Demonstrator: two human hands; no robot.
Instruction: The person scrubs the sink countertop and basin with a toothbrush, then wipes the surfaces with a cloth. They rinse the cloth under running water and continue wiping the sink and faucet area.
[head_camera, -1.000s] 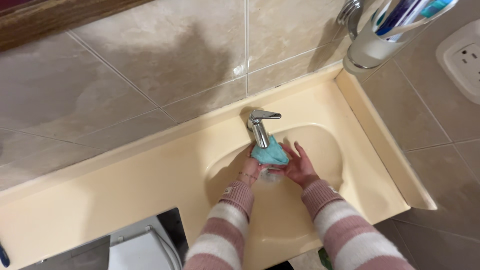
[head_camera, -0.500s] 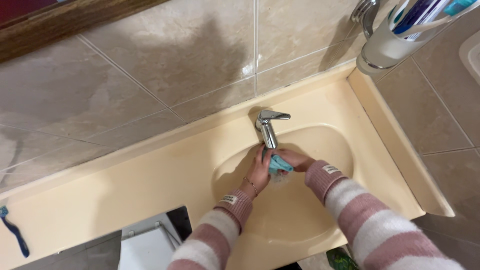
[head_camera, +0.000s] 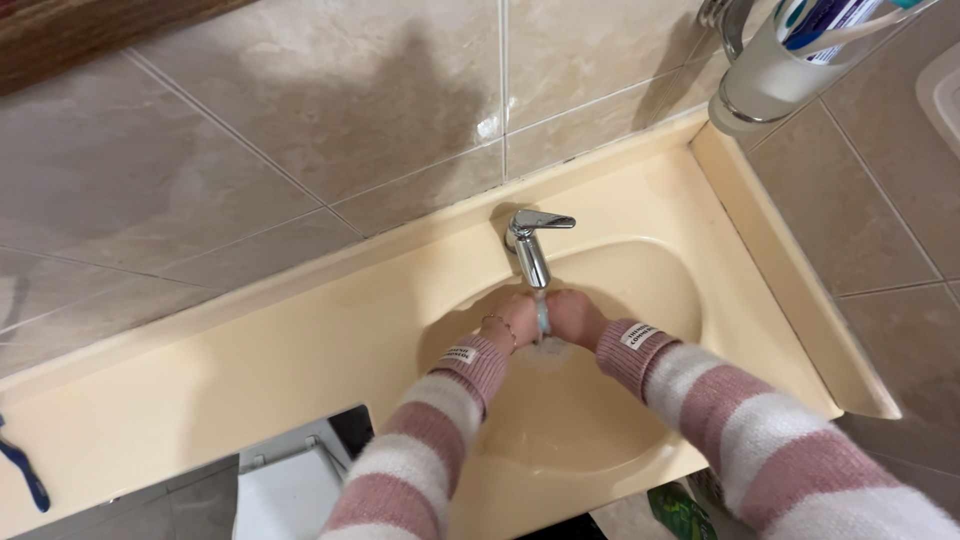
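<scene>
Cloth (head_camera: 542, 316), teal, bunched vertical under faucet (head_camera: 530, 250); left hand (head_camera: 515, 318) and right hand (head_camera: 572, 316) fisted around it.

Cream counter (head_camera: 250, 385) with moulded oval basin (head_camera: 590, 440) ran along tiled wall. Chrome tap (head_camera: 530, 245) stood on rear ledge above basin. Blue razor (head_camera: 22, 475) lay on counter at far left edge.

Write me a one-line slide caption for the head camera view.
Both hands, left hand and right hand, squeeze a teal cloth under the chrome tap over a cream sink.
</scene>
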